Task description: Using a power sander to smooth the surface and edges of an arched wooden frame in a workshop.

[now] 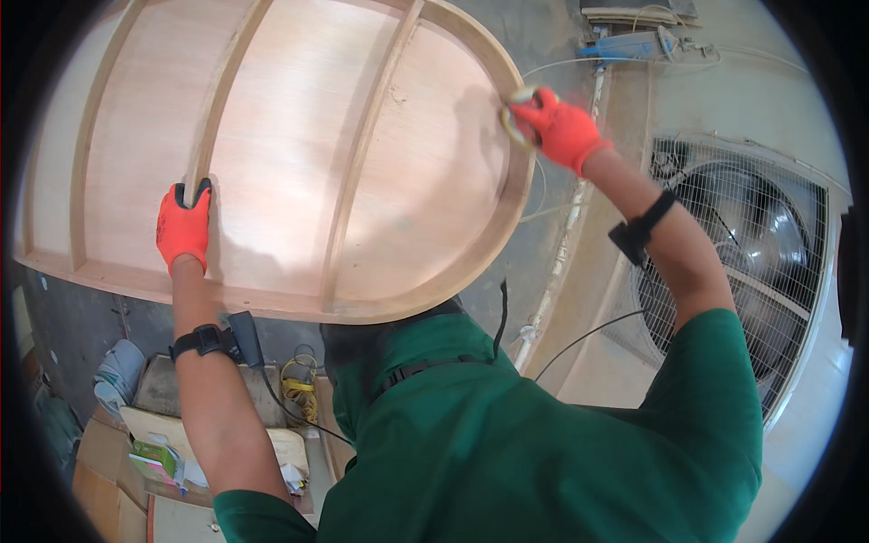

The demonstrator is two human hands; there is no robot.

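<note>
A large wooden panel (281, 136) with a rounded right end fills the upper left, framed by a raised rim (493, 258) and crossed by several battens. My left hand (184, 226), in a red glove with dark fingertips, grips one batten (222, 100), thumb on one side and fingers on the other. At the curved right end, my right hand (563, 133), also gloved in red, is closed on a pale, curved, ring-like piece (518, 118) beside the rim. Motion blurs that piece, so its kind is unclear. Dark straps circle both forearms.
A fan behind a wire grille (742, 262) stands at the right. A blue tool (629, 45) with a hose lies at the upper right. Below the panel are a bucket (118, 376), a coiled yellow cable (297, 387) and cardboard (104, 462). A black cable hangs near my left arm.
</note>
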